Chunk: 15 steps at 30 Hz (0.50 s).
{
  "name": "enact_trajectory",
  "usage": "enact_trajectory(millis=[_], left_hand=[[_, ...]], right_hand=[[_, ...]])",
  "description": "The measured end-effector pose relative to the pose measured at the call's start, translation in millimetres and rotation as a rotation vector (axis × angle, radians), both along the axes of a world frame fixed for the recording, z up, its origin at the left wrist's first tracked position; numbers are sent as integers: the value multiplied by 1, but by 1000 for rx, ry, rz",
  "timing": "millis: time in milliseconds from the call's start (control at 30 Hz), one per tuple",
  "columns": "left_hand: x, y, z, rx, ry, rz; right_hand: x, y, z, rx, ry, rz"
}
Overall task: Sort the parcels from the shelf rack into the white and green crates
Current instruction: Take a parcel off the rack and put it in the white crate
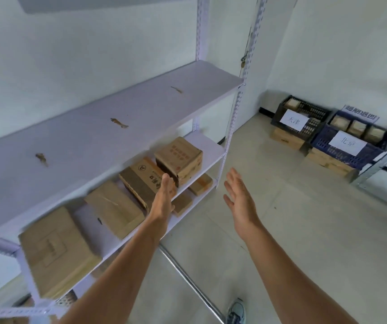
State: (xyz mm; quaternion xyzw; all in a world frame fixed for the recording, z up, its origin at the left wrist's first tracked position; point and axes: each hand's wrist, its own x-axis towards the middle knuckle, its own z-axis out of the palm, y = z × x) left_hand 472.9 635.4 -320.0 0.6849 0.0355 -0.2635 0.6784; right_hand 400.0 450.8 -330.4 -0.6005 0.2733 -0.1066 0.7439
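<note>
Parcels [179, 157] sit mid-frame on the rack's [117, 108] lower shelf. Your left hand [164, 195] stretches flat-fingered toward them and your right hand [239, 197] is spread beside it. Both are empty, set, I'd say, for a two-sided lift. Dark labelled crates [346, 146] stand on the tiled floor [269, 206] at right.

Single head-worn wide-angle view, looking forward and down, close over shelf rack [108, 127], crates beyond

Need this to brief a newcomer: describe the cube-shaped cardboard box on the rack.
Start at the white metal shelf rack, under its wide upper board. The cube-shaped brown cardboard box sits at the right end, taller than its flatter neighbours, red print on top.
</note>
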Motion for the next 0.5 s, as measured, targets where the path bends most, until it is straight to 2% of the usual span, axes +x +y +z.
enact_trajectory(millis=[300, 500], left_hand=[[23, -86, -12, 36, 43, 218], [64, -114, -47, 100, 71, 302]], right_hand=[[71, -103, -6, 17, 26, 222], [131, -148, -30, -1, 73, 350]])
